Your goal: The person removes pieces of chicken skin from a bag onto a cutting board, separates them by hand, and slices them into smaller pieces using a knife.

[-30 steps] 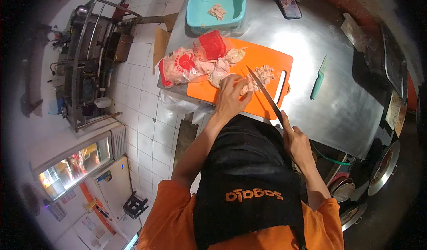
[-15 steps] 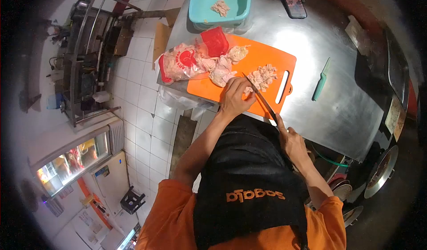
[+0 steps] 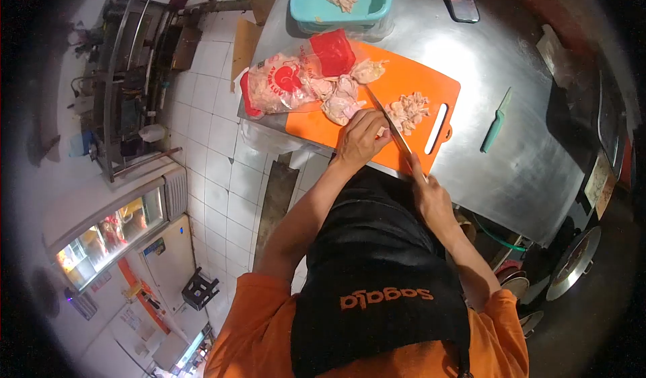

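Since the earlier frame the knife (image 3: 393, 130) has slid back toward the person, its thin steel blade now lying lower across the board (image 3: 417, 85), and the left hand (image 3: 360, 135) has edged up toward the whole pieces. That hand is curled, knuckles up, fingertips pressing a pale, lumpy piece of raw chicken (image 3: 381, 130) against the smooth orange plastic board, right beside the blade. The right hand (image 3: 431, 199) is closed around the knife handle at the near edge of the table (image 3: 525, 156), a shiny steel top. Past the blade lies a ragged heap of cut bits (image 3: 408, 109). Larger glossy pieces (image 3: 343, 102) spill from a crinkled clear bag (image 3: 282, 82) with red print. A teal tub (image 3: 316, 1) holds more meat; a small teal knife (image 3: 496, 122) lies well apart.
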Motion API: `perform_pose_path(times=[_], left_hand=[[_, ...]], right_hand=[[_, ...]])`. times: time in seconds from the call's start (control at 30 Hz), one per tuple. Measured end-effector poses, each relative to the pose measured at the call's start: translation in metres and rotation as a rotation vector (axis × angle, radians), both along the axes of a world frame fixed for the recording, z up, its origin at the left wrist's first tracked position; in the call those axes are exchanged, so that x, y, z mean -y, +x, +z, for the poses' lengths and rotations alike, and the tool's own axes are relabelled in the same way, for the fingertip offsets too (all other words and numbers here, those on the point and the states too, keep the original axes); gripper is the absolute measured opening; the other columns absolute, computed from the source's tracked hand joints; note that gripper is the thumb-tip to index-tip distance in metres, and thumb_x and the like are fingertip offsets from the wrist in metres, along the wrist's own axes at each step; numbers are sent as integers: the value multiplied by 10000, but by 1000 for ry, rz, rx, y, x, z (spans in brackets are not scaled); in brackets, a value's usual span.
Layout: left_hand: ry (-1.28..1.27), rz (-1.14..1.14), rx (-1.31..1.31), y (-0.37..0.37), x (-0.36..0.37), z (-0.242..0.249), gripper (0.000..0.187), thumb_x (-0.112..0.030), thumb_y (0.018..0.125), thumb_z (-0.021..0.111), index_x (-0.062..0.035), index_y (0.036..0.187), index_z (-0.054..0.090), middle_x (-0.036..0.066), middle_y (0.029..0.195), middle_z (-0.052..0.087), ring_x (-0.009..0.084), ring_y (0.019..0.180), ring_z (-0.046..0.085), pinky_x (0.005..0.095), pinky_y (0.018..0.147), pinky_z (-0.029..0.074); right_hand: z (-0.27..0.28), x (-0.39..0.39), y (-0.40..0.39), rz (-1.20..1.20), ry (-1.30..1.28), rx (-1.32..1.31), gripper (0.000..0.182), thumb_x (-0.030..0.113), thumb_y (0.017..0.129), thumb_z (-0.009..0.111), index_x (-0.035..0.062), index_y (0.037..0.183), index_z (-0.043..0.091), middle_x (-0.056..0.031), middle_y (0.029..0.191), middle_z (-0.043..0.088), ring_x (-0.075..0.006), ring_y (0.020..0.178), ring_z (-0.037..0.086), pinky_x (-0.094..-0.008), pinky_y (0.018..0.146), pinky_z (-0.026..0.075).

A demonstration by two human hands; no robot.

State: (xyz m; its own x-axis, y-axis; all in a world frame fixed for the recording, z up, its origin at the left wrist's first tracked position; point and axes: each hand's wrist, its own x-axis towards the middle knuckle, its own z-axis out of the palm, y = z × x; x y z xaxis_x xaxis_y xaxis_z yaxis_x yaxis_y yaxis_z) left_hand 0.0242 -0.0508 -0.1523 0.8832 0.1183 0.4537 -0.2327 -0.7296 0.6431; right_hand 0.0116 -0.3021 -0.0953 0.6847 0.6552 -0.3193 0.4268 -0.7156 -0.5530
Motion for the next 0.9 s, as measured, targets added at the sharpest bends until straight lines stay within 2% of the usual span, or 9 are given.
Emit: perform_pose_path(times=[0.17, 0.23, 0.33, 0.4, 0.57, 0.67, 0.73, 0.87, 0.9], left_hand=[[24, 8, -9, -3, 0, -2, 220, -18, 732, 778, -34, 911, 651, 111, 982, 677, 315, 958, 663, 405, 838, 562], [22, -3, 7, -1, 0, 1, 222, -23, 729, 792, -30, 912, 665, 112, 972, 690, 322, 945, 673, 409, 830, 561], [-40, -26, -33, -5, -4, 10, 288, -20, 722, 795, -26, 973, 652, 116, 1010, 671, 319, 945, 676, 406, 831, 565], [-218, 93, -77, -10, -6, 16, 406, -12, 713, 796, -24, 1078, 619, 132, 1082, 638, 312, 946, 679, 407, 850, 570], [-50, -43, -185, -27, -16, 30, 563, -19, 741, 800, -27, 1254, 569, 150, 1156, 617, 302, 981, 694, 388, 854, 583], [96, 94, -157, -26, -7, 28, 609, -41, 748, 812, -21, 1310, 581, 153, 1184, 624, 318, 1016, 682, 394, 857, 578], [-245, 92, -399, -19, -4, 13, 671, -61, 743, 821, -24, 1364, 570, 166, 1217, 620, 348, 1090, 640, 429, 909, 555], [-170, -34, -615, 13, -2, 19, 617, -54, 768, 797, -34, 1345, 580, 168, 1224, 618, 360, 1163, 601, 433, 936, 540], [-50, -64, -512, 18, 0, 22, 638, -87, 767, 808, -18, 1348, 552, 182, 1246, 601, 374, 1184, 580, 446, 965, 518]], right_hand=[[-2, 14, -16, -33, -62, -59, 881, -28, 900, 564, 217, 1654, 180, -309, 943, 657, -480, 692, 682, -546, 634, 580], [-8, -18, 1, -74, 48, 51, 800, 14, 940, 574, 217, 1641, 247, -323, 857, 633, -490, 702, 654, -582, 658, 520], [-14, -27, 14, -67, 27, 63, 774, 17, 942, 588, 212, 1629, 288, -308, 831, 638, -482, 696, 652, -575, 661, 508], [-1, -18, 22, -68, 89, 55, 801, 40, 936, 610, 240, 1632, 269, -295, 816, 637, -473, 686, 662, -567, 639, 525], [35, 18, 17, -88, 60, 59, 818, 65, 923, 657, 269, 1624, 289, -249, 760, 628, -449, 678, 670, -551, 629, 539], [53, 34, 14, -163, 77, 109, 800, 28, 924, 652, 245, 1617, 317, -223, 740, 621, -434, 652, 656, -542, 624, 520], [57, 42, 11, -243, 105, 123, 790, -14, 919, 636, 207, 1613, 329, -210, 731, 614, -411, 646, 648, -536, 623, 492], [53, 53, 7, -335, 239, 181, 792, -65, 901, 609, 166, 1611, 343, -204, 722, 600, -366, 639, 635, -461, 649, 518], [57, 56, 6, -363, 223, 148, 821, -106, 888, 574, 173, 1620, 328, -184, 710, 582, -307, 611, 602, -376, 635, 514]])
